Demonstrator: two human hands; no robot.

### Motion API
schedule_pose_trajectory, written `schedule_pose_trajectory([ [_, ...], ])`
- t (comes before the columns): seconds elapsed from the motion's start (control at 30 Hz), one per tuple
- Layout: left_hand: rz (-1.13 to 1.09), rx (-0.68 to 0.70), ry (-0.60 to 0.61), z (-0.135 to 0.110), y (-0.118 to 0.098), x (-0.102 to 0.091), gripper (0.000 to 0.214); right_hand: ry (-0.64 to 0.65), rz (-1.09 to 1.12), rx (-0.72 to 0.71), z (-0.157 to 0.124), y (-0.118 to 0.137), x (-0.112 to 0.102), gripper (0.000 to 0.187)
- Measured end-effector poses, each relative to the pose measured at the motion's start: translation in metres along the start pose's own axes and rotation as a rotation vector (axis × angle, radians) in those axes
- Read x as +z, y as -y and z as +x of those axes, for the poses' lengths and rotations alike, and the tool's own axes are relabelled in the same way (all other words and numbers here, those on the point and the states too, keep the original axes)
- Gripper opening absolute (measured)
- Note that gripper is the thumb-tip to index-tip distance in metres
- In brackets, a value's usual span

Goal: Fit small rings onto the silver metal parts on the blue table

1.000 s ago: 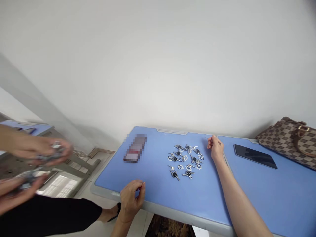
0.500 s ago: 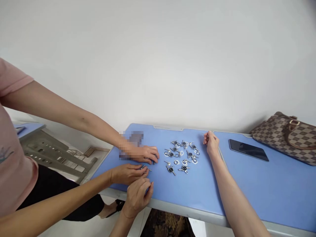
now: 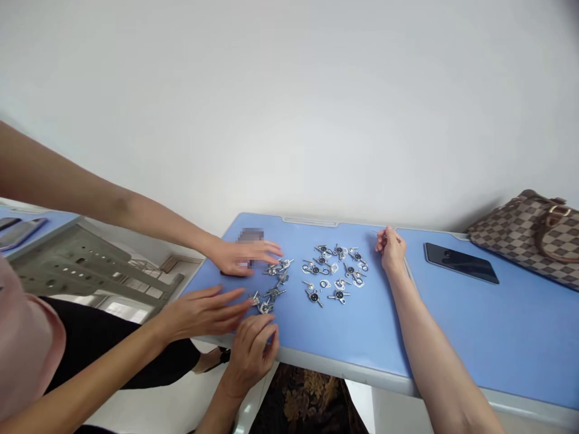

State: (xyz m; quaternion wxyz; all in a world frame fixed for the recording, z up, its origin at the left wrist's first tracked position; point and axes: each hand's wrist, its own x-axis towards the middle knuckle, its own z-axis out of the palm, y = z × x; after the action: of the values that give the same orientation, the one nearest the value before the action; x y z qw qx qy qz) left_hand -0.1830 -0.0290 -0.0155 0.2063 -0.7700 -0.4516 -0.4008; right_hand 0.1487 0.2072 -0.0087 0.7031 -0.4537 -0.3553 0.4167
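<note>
"Firstly, report the fingers."

"The person's left hand (image 3: 252, 348) is loosely curled at the near edge of the blue table (image 3: 344, 334); its palm is hidden, so I cannot tell whether it grips anything. The right hand (image 3: 392, 248) is closed, apparently on a thin item (image 3: 376, 233) too small to identify."

"And the governing relation?"

"A black-centred fitting (image 3: 314, 297) lies at seven o'clock of the spread of parts (image 3: 351, 270): two o'clock from the left fingers, about eight from the right. Long axis, roughly ten to four. The left hand is nearer."

"Anything close by?"

"A co-worker's hands (image 3: 199, 312), fingers extended, flank loose metal parts (image 3: 274, 293) near the left hand's twelve to one o'clock."
</note>
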Motion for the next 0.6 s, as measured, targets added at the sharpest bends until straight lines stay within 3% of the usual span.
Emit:
schedule_pose_trajectory([
  [0.1,0.052,-0.089,0.084,0.004,0.007,-0.002,0.046,-0.004,0.007,0.003,0.000,0.001,0.001,0.041],
  [0.27,0.084,-0.348,0.309,0.019,0.023,0.005,0.096,-0.022,0.015,0.017,0.002,0.001,0.000,0.041],
  [0.37,0.023,-0.375,0.423,0.028,0.032,0.015,0.110,-0.014,0.015,0.004,0.002,0.000,-0.001,0.041],
  [0.6,0.075,-0.239,0.615,0.060,0.042,0.048,0.063,-0.008,-0.001,-0.002,-0.001,0.000,0.001,0.042],
])
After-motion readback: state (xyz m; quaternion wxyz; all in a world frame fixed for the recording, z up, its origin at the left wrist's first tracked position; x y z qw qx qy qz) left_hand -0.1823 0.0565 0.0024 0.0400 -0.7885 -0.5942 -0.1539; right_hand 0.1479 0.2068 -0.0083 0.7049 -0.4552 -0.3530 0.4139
